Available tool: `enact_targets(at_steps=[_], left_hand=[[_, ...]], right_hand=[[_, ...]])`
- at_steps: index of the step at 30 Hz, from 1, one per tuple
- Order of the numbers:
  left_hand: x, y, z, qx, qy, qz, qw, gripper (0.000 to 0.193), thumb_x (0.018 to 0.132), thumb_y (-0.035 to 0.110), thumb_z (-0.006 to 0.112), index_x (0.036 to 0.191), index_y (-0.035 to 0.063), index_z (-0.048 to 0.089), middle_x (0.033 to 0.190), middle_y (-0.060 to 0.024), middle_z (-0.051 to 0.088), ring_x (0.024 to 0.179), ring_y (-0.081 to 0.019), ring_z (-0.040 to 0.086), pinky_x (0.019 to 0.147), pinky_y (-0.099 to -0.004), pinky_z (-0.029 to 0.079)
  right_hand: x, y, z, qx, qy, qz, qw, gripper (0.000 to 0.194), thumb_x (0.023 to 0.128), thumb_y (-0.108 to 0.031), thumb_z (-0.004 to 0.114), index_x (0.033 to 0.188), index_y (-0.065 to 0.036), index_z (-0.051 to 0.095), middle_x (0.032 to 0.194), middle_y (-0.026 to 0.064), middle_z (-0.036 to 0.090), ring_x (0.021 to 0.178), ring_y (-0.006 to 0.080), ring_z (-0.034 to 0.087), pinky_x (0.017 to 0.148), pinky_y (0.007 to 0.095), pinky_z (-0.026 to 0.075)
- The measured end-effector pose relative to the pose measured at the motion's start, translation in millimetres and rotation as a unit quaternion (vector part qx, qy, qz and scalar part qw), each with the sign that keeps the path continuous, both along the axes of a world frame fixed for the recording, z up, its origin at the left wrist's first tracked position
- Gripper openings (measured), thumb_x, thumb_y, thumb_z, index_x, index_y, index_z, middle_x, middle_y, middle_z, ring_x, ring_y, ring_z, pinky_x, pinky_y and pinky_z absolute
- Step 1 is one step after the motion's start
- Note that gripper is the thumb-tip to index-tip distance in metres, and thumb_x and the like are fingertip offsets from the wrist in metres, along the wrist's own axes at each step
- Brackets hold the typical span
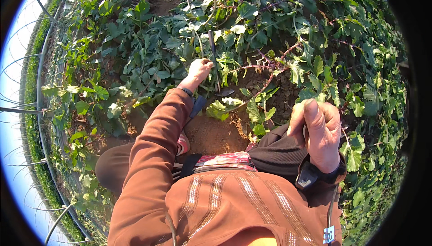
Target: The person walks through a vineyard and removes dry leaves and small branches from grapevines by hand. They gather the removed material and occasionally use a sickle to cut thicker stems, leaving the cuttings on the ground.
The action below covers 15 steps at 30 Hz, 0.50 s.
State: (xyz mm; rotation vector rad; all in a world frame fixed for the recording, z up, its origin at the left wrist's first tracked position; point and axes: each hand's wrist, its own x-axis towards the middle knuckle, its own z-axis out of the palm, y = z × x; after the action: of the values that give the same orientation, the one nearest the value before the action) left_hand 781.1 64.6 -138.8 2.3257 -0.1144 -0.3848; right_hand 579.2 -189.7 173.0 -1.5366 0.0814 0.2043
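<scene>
My left hand (199, 70) reaches forward, low over the leafy plants, its fingers closed. A pale plant stem (201, 47) rises from the top of the fist and appears held in it. Just right of that hand stands a narrow dark tool handle (212, 43), apart from the fingers. A small metal blade (225, 93) lies near its lower end, partly under leaves; whether they join I cannot tell. My right hand (319, 128) is raised above my right thigh, thumb up and fingers loosely curled, with nothing visible in it.
Cut-looking leafy greens (152, 50) lie heaped ahead on the left. Purple-stemmed plants (270, 68) spread to the right over crumbly soil (290, 92). Bare earth (216, 134) shows between my bent legs. Curved metal hoops and a pipe (40, 77) line the far left.
</scene>
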Motion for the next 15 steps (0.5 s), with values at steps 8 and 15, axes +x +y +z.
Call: enact_targets(at_steps=[8, 15], left_hand=[[-17.0, -40.0, -76.8, 0.150, 0.064, 0.095, 0.982, 0.030, 0.074, 0.022, 0.052, 0.093, -0.0009, 0.047, 0.086, -0.0248, 0.060, 0.084, -0.0404, 0.057, 0.076, -0.0453, 0.044], [10.6, -20.5, -69.3, 0.042, 0.180, 0.004, 0.983, 0.019, 0.073, 0.008, 0.057, 0.090, 0.0013, 0.054, 0.072, -0.0107, 0.061, 0.069, -0.0264, 0.061, 0.061, -0.0347, 0.048]], right_hand=[[47.6, -31.7, -18.5, 0.020, 0.033, 0.039, 0.998, 0.043, 0.093, -0.029, 0.044, 0.066, 0.002, 0.058, 0.048, -0.0005, 0.046, 0.042, 0.0049, 0.041, 0.039, 0.0206, 0.030], [90.7, -59.9, -26.0, 0.004, 0.134, -0.087, 0.987, 0.051, 0.091, -0.041, 0.044, 0.065, 0.000, 0.059, 0.051, -0.0023, 0.047, 0.046, 0.0026, 0.038, 0.044, 0.0187, 0.028]])
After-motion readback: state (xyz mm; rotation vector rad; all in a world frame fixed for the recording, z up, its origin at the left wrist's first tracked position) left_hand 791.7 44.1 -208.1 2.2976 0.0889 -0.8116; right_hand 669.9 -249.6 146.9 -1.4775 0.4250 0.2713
